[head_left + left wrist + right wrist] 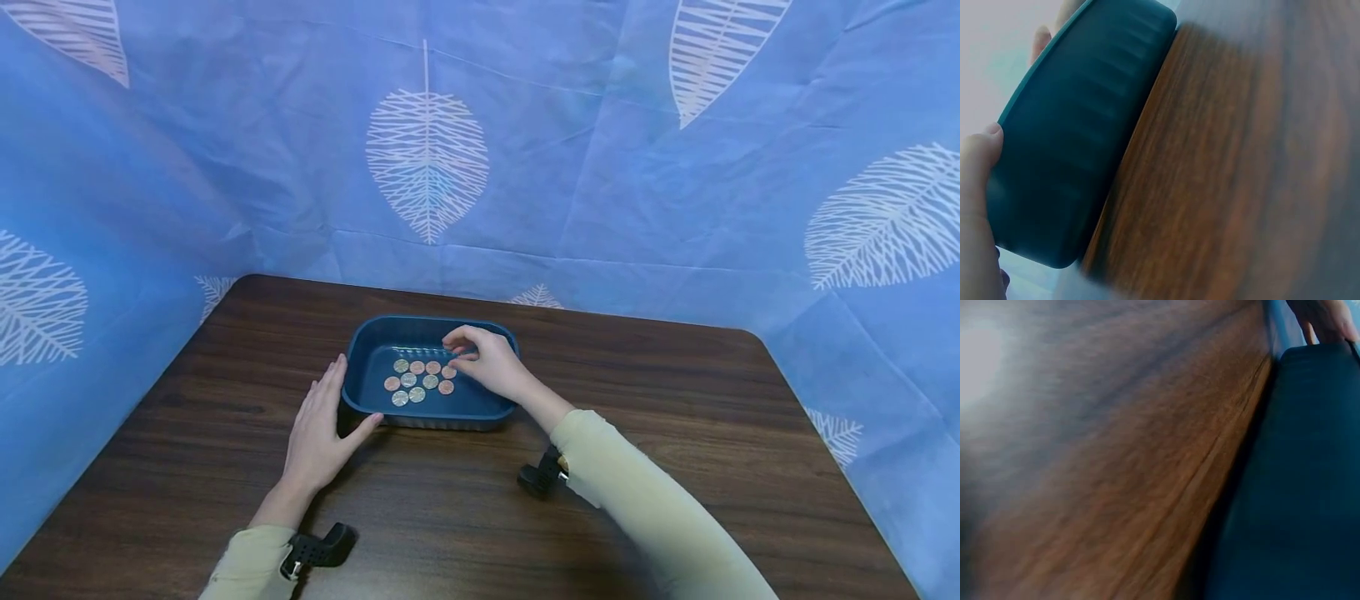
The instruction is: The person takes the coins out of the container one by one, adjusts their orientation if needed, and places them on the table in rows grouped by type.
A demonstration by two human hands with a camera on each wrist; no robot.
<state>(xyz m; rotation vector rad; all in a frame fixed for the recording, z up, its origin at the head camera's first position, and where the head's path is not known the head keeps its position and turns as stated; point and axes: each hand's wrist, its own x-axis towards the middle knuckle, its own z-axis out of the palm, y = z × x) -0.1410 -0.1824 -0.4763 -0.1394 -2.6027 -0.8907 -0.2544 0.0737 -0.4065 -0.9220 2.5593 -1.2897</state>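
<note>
A dark blue tray (442, 417) holds several copper and silvery coins (408, 379), lying flat in loose rows on its floor. At the tray's left front corner is my left hand (318, 437), its fingers along the left side and its thumb at the front rim; the left wrist view shows the thumb (985, 147) touching the tray (1079, 131). Over the right part of the tray is my right hand (487, 362), fingers bent and a gap between thumb and forefinger, close above a copper coin (448, 372). I see nothing held in it.
The tray stands on a dark wooden table (637, 392) with rounded far corners. Behind and beside the table hangs a blue cloth (555, 167) with white leaf prints. A black strap device (318, 550) is on my left wrist, and another (543, 473) on my right.
</note>
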